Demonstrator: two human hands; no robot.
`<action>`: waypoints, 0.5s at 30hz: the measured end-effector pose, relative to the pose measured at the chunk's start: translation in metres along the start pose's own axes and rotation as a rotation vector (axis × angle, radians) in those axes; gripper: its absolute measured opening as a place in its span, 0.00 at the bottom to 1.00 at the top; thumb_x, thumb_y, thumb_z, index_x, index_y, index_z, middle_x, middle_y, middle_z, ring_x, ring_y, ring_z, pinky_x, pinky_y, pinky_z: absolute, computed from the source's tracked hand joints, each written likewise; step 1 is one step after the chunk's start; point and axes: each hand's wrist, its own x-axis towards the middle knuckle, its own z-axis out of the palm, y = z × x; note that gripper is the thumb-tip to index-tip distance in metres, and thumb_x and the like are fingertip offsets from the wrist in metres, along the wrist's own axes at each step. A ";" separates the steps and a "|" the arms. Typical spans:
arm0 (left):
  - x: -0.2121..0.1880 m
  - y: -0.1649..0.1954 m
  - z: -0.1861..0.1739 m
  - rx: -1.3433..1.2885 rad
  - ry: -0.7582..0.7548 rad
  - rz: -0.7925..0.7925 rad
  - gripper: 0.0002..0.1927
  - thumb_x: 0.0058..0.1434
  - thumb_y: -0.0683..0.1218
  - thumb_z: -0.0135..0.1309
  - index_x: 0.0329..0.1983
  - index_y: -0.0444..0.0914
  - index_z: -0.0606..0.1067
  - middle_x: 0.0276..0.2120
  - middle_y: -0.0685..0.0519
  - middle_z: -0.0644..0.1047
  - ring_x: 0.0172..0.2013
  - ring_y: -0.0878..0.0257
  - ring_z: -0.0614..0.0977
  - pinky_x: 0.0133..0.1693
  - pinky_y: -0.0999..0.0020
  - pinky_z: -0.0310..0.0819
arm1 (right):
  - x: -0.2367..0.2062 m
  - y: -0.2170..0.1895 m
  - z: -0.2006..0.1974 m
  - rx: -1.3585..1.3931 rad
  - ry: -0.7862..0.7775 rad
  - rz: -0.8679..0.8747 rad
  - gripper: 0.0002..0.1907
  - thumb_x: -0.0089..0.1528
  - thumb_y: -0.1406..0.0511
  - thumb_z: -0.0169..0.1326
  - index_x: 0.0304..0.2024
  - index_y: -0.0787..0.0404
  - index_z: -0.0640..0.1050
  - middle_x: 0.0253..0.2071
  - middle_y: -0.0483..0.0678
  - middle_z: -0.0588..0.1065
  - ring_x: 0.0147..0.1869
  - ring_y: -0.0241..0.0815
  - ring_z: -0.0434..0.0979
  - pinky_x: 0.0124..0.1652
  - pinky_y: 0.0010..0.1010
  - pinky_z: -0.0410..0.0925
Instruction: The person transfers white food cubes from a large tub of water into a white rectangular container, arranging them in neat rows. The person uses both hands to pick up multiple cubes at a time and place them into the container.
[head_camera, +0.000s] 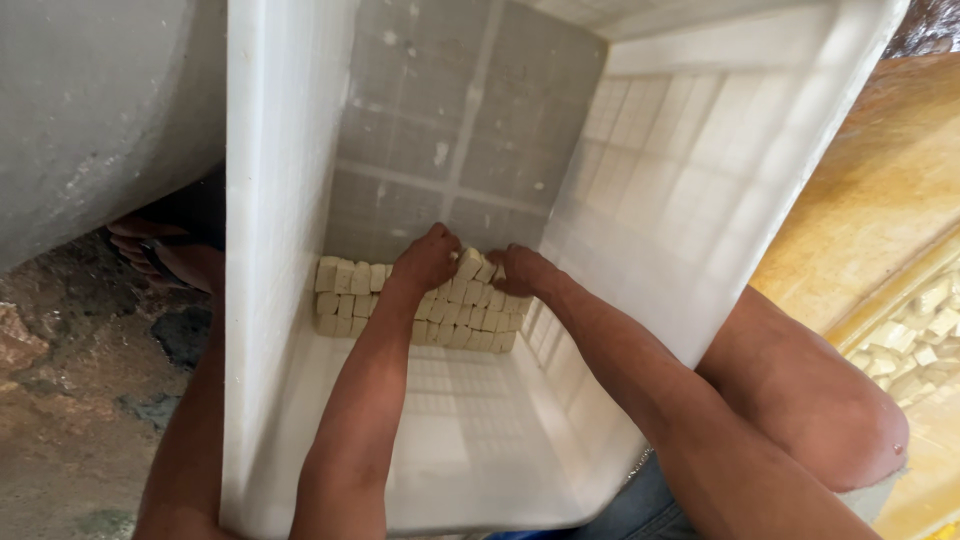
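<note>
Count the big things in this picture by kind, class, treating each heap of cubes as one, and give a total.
White crate: 1
Heaps of pale cubes: 2, one in the crate, one in the tray at right
Hands: 2, left hand, right hand
Total: 5

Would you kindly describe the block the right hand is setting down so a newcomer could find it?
Look inside the big white plastic crate, at the far end of its floor, where pale cubes lie in rows. The block sits on top between the left hand and right hand, tilted, unlike its flat neighbours.
</note>
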 end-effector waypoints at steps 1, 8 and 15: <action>-0.001 0.001 -0.001 0.013 -0.031 0.007 0.17 0.61 0.46 0.59 0.54 0.44 0.77 0.59 0.50 0.70 0.57 0.51 0.76 0.59 0.57 0.73 | 0.000 0.000 0.000 -0.012 -0.014 -0.001 0.32 0.61 0.59 0.59 0.68 0.48 0.69 0.59 0.58 0.73 0.62 0.56 0.74 0.61 0.44 0.69; 0.002 0.018 0.015 -0.022 0.001 -0.008 0.23 0.62 0.50 0.59 0.61 0.48 0.76 0.58 0.48 0.68 0.56 0.50 0.75 0.57 0.56 0.72 | 0.002 0.000 -0.002 0.035 -0.007 0.077 0.27 0.65 0.57 0.54 0.67 0.49 0.70 0.60 0.57 0.71 0.62 0.56 0.75 0.59 0.44 0.70; 0.005 0.024 0.020 -0.216 0.069 -0.149 0.16 0.68 0.51 0.54 0.55 0.41 0.80 0.57 0.46 0.69 0.53 0.50 0.78 0.56 0.58 0.74 | 0.002 0.002 -0.006 0.104 -0.005 0.033 0.32 0.64 0.59 0.55 0.71 0.47 0.66 0.60 0.57 0.71 0.63 0.56 0.73 0.60 0.45 0.69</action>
